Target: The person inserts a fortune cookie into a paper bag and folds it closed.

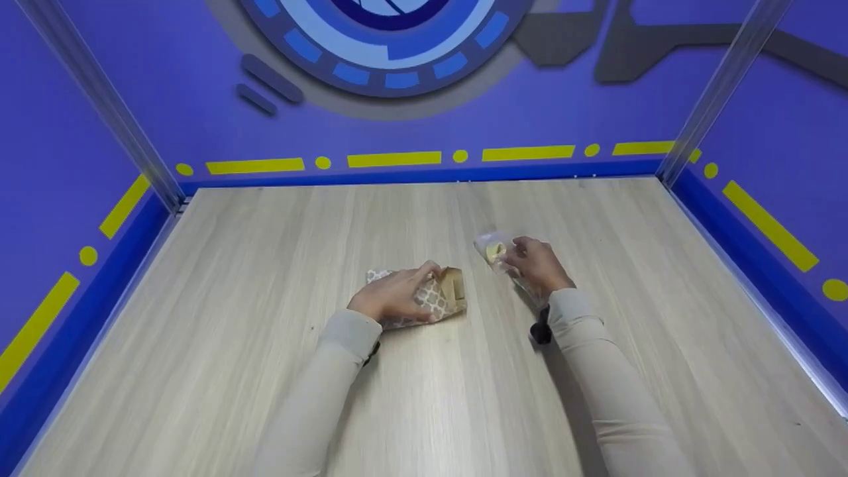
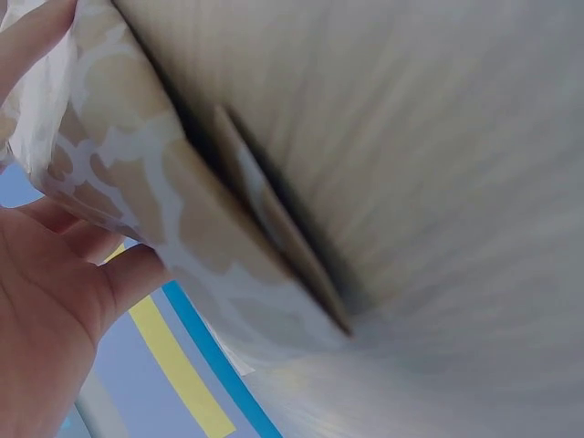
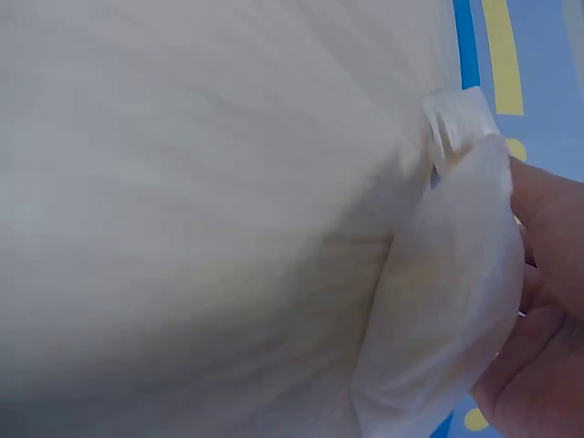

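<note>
My left hand [image 1: 389, 296] grips a brown-and-white patterned paper bag [image 1: 434, 299] lying near the middle of the table. Its plain brown mouth [image 1: 454, 286] gapes towards the right. In the left wrist view the thumb and fingers hold the patterned bag [image 2: 173, 182] by its side, and a stiff flap [image 2: 278, 219] sticks out along one edge. Right of the bag, my right hand [image 1: 542, 268] pinches a thin, translucent whitish pouch [image 1: 488, 240] with a pale yellow patch on it. The right wrist view shows this pouch [image 3: 447, 283] hanging creased from the fingers; its contents cannot be made out.
Both hands work over a pale wood-grain table [image 1: 252, 252]. Blue-purple panels [image 1: 411, 136] with yellow marks enclose it at the back and both sides, joined by metal corner posts [image 1: 719, 86]. A dark wrist device [image 1: 541, 331] sits beneath the right cuff.
</note>
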Demonstrator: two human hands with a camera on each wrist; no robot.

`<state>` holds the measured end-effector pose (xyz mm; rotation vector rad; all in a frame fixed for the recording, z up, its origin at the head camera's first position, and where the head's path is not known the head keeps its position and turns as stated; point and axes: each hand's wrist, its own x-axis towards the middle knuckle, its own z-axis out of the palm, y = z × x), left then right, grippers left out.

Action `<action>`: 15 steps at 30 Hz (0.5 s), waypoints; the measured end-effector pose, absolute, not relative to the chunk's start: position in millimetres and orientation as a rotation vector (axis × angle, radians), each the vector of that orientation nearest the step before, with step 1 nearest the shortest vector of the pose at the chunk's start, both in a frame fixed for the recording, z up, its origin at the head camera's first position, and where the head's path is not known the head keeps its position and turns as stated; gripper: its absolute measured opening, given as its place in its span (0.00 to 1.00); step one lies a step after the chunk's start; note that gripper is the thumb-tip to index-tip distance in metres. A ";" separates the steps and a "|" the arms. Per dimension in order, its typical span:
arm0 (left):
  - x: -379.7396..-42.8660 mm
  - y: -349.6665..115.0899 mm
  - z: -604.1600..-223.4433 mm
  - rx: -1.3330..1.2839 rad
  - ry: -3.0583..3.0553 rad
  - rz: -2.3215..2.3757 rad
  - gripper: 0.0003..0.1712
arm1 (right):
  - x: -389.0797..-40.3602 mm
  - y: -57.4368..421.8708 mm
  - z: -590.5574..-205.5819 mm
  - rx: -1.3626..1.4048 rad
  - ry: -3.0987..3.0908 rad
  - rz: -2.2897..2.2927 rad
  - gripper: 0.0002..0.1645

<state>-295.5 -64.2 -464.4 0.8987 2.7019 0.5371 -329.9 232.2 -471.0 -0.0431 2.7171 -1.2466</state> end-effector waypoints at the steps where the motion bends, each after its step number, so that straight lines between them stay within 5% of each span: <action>1: -295.4 -64.1 -464.2 0.899 2.702 0.537 0.42 | -329.8 231.3 -471.3 -0.038 2.727 -1.255 0.33; 15: -295.5 -64.4 -463.8 0.884 2.693 0.571 0.43 | -330.1 231.4 -475.5 -0.031 2.718 -1.371 0.31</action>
